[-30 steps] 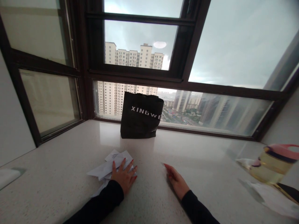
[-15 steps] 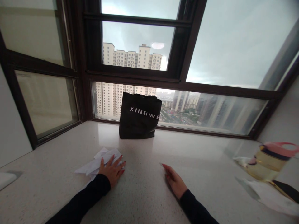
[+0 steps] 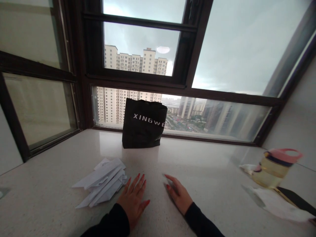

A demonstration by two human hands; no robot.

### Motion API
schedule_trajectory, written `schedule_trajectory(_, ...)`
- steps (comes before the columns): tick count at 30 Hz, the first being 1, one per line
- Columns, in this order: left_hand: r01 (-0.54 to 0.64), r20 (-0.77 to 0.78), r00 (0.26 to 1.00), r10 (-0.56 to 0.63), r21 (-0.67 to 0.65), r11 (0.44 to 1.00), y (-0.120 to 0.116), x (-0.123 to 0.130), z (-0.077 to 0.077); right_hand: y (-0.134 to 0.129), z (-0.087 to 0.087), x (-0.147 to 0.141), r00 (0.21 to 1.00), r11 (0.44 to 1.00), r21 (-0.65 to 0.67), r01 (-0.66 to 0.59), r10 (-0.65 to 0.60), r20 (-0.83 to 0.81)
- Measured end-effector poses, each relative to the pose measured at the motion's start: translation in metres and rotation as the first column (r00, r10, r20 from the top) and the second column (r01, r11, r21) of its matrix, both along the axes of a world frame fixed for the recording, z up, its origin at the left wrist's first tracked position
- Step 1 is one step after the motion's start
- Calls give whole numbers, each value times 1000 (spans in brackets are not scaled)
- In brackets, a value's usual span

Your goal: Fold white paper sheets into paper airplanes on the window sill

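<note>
My left hand [image 3: 134, 199] is spread palm down over the pale speckled counter [image 3: 153, 164], with red nails showing. Just to its left lies a loose pile of folded white papers [image 3: 105, 182]. My right hand [image 3: 179, 194] rests on its side on the counter, thumb and fingers apart, holding nothing. Beyond both hands, a black bag [image 3: 144, 125] with white lettering stands upright near the window.
At the right are a yellowish bottle with a pink lid [image 3: 275, 168], a white tissue or bag [image 3: 281, 204] and a dark flat object [image 3: 296, 199]. Dark window frames [image 3: 138, 82] border the counter's back.
My left hand has come off the papers and moved right and nearer to me, so the whole pile shows. The view has shifted slightly; my right hand has barely changed.
</note>
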State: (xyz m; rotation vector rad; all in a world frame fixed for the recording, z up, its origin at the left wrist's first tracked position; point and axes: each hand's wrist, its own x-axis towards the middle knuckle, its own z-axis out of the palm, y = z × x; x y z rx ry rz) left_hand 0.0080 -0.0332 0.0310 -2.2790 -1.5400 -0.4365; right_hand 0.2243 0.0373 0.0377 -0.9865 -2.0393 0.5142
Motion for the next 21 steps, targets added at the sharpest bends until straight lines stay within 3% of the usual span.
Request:
schedule_trajectory(5, 60, 38, 997, -61, 18, 998, 8, -1, -29, -16, 6, -9, 984, 985, 118, -128, 111, 143)
schedule_trajectory(10, 133, 40, 990, -133, -5, 991, 20, -7, -49, -11, -11, -10, 890, 942, 68, -329, 285, 356)
schedule_trajectory(15, 10, 41, 999, -13, 91, 996, 18, -1, -48, 0, -22, -9, 844, 938, 46, -344, 287, 453)
schedule_trajectory(21, 138, -87, 988, -131, 83, 987, 21, -12, -35, 6, -20, -12, 798, 946, 26, -324, 258, 545)
